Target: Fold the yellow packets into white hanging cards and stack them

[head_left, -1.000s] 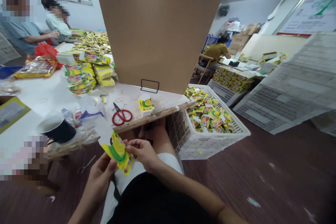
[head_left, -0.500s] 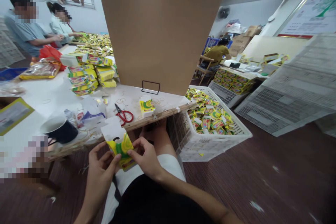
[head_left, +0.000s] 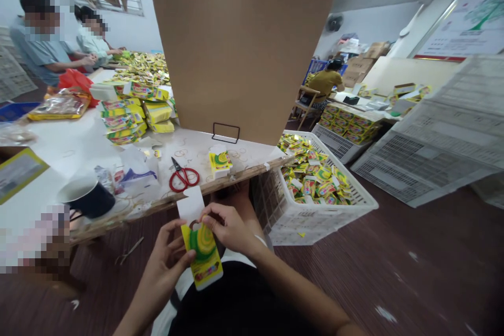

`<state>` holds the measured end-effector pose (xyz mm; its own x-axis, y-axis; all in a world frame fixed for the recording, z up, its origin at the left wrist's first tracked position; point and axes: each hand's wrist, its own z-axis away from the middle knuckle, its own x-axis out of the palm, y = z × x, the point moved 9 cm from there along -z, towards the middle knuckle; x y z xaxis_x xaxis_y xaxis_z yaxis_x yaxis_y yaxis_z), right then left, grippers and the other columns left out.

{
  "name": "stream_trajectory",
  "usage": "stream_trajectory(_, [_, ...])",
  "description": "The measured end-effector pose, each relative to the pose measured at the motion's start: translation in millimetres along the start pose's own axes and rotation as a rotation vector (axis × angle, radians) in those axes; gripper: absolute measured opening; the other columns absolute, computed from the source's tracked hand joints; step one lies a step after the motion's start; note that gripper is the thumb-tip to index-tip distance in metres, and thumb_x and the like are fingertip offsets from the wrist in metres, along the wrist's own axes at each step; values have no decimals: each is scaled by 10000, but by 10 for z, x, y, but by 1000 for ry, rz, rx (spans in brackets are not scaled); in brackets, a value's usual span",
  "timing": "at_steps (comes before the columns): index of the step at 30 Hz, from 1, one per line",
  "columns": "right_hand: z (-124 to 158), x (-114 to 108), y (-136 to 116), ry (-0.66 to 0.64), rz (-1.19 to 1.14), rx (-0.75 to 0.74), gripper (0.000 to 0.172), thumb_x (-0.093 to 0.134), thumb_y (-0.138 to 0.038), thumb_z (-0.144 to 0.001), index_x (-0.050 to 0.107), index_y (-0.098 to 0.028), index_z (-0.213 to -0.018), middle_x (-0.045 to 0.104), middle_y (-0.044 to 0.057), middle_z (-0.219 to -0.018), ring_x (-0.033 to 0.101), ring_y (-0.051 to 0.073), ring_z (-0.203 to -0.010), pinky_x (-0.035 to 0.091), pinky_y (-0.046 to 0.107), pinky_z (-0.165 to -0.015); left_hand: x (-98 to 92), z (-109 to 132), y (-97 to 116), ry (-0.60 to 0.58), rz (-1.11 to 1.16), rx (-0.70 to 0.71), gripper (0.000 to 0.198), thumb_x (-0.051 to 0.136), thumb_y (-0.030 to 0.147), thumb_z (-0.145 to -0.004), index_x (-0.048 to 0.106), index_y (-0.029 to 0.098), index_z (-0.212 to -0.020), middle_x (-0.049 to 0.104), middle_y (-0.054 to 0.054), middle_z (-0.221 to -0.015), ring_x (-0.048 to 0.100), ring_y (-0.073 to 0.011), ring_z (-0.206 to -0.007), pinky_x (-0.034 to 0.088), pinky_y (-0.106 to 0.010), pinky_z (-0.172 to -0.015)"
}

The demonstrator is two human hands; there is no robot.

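A small yellow and green box point(head_left: 205, 252) with a raised white flap hangs over my lap. My left hand point(head_left: 171, 257) holds its left side between thumb and fingers. My right hand point(head_left: 226, 226) pinches its upper right edge near the base of the flap. Beyond them, on the table point(head_left: 252, 153), lie red-handled scissors point(head_left: 184, 175) and a small stack of similar boxes point(head_left: 220, 163). To the right stands a white crate point(head_left: 326, 220) full of yellow packets.
A dark mug point(head_left: 88, 197) stands at the table's left front edge. A large cardboard panel point(head_left: 244, 52) rises behind the table. Bundled boxes point(head_left: 126, 115) stand at left. Two people are at the far left, another sits at right near stacked crates point(head_left: 433, 142).
The box has moved right and tipped more upright, showing its full front. Both hands went with it, and my right hand's grip is now higher, near the flap.
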<state>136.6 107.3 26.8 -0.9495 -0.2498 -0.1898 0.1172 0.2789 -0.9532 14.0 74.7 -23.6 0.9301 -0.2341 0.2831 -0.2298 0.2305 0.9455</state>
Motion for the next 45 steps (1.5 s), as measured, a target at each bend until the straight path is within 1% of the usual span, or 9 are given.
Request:
stream_trajectory(5, [36, -78, -64, 102, 0, -39, 327, 566, -245, -839, 546, -229, -1165, 642, 15, -894, 574, 137, -775, 452, 255, -707, 72, 13, 8, -70, -6, 9, 738, 705, 292, -742, 250, 300, -1323, 627, -111, -1198, 597, -304, -1098, 538, -392, -831])
stream_trajectory(7, [43, -97, -143, 88, 75, -98, 215, 540, -276, -862, 647, -228, -1042, 638, 36, -918, 558, 159, -859, 437, 295, -790, 78, 23, -3, -98, -27, -11, 618, 688, 283, -760, 340, 262, -1270, 632, -116, -1188, 600, -299, -1091, 535, -382, -839])
stream_trajectory(10, [40, -118, -162, 38, 124, -97, 290, 477, -352, -894, 722, -198, -871, 608, 61, -889, 536, 175, -871, 422, 312, -794, 29, 24, 3, -61, -61, -8, 561, 678, 274, -767, 391, 250, -1249, 641, -103, -1174, 621, -282, -1055, 538, -365, -826])
stream_trajectory(14, [53, 6, 76, -106, 107, 97, 317, 607, -314, -798, 636, -199, -1092, 562, -15, -702, 491, 113, -622, 381, 218, -571, 14, 29, 4, -25, -85, 3, 631, 658, 286, -778, 355, 253, -1331, 634, -97, -1192, 643, -257, -1015, 531, -353, -834])
stream_trajectory(22, [69, 88, 165, -60, 238, 130, 338, 602, -185, -720, 531, -215, -1048, 454, -76, -586, 430, 89, -504, 330, 186, -491, 45, 51, -14, -44, -53, -4, 673, 653, 295, -774, 327, 228, -1359, 627, -122, -1197, 618, -274, -1062, 529, -366, -839])
stream_trajectory(28, [66, 104, 219, -34, 292, 179, 374, 617, -165, -686, 499, -243, -1032, 556, -43, -693, 506, 113, -566, 346, 200, -526, 73, 45, -20, -65, -30, 1, 644, 661, 248, -773, 341, 221, -1331, 612, -128, -1222, 603, -273, -1091, 511, -377, -878])
stream_trajectory(35, [62, 51, 114, -63, 269, 139, 368, 651, -271, -727, 520, -233, -1070, 395, -91, -555, 404, 97, -503, 309, 197, -509, -4, 47, 28, -18, -7, -10, 692, 707, 250, -728, 352, 200, -1321, 676, -119, -1104, 661, -265, -970, 525, -381, -849])
stream_trajectory(42, [82, 111, 241, -25, 487, 190, 426, 647, -215, -703, 504, -237, -1103, 449, -78, -574, 444, 107, -517, 271, 211, -520, 13, 30, -38, -37, -5, -1, 668, 692, 236, -748, 334, 195, -1311, 681, -114, -1082, 654, -270, -989, 533, -381, -828])
stream_trajectory(45, [61, 136, 218, -64, 369, 143, 428, 631, -212, -737, 507, -222, -1146, 444, -74, -582, 440, 102, -527, 300, 207, -527, -31, 42, -6, -9, 17, 20, 663, 700, 238, -744, 339, 199, -1299, 683, -110, -1070, 649, -274, -997, 534, -382, -822])
